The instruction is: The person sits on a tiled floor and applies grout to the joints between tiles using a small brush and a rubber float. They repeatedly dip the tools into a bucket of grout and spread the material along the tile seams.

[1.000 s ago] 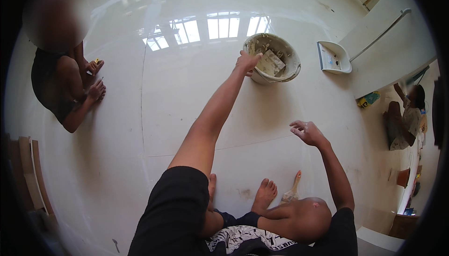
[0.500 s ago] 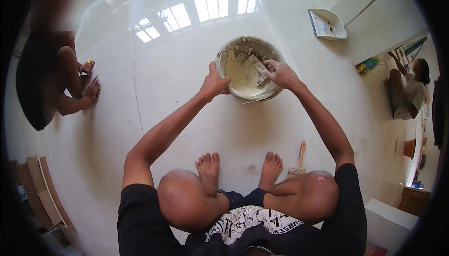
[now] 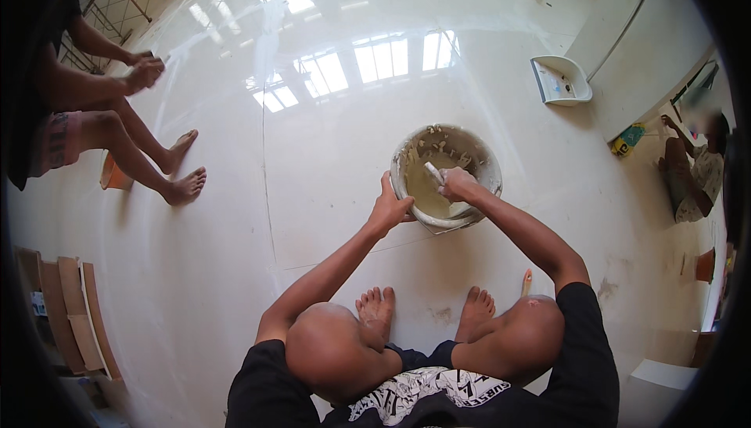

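Note:
A tilted grey bucket (image 3: 486,163) stands on the floor in front of me, its mouth turned toward me. Pale, wet paste (image 3: 422,185) lies inside, with lumps stuck to the far wall. My left hand (image 3: 389,207) grips the bucket's left rim, thumb over the edge. Inside the mouth, my right hand (image 3: 457,184) is closed on a trowel (image 3: 432,170); a pale end of it shows beside the fingers and the rest is hidden by the hand.
A paintbrush (image 3: 527,281) lies by my right knee. Farther right are a white dustpan (image 3: 560,82) and a seated person (image 3: 692,166). On the left, another person (image 3: 102,127) has an orange bucket (image 3: 116,174) behind the legs. Boards (image 3: 72,303) lean at lower left.
My right hand has turned the trowel, so its broad flat blade no longer shows. The view has shifted. The person on the left, formerly crouched with hands low, now has both hands raised.

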`<control>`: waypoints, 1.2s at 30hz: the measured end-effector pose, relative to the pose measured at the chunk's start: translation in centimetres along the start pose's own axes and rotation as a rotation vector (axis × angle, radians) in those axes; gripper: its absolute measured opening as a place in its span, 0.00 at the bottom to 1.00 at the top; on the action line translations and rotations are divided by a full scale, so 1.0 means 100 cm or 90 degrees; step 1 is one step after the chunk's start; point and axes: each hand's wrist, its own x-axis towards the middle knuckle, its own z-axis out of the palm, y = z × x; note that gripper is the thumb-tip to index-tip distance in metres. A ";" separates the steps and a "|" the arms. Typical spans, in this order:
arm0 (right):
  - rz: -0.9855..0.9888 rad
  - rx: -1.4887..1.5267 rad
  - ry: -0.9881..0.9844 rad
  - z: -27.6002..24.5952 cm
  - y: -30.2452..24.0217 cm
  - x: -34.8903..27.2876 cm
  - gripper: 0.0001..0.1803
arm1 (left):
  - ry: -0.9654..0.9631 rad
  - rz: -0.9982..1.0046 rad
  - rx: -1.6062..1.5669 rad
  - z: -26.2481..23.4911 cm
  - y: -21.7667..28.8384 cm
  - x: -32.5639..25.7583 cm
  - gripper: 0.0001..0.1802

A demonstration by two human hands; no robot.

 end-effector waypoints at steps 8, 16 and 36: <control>-0.128 -0.150 0.037 0.017 -0.001 -0.027 0.15 | 0.005 -0.009 -0.119 0.003 -0.011 0.003 0.44; -0.038 -0.084 -0.025 -0.035 -0.004 -0.030 0.20 | 0.027 -0.058 -0.121 0.003 -0.003 0.001 0.35; -0.052 0.535 0.049 -0.051 0.050 -0.042 0.28 | -0.006 -0.069 -0.188 -0.001 -0.006 0.018 0.29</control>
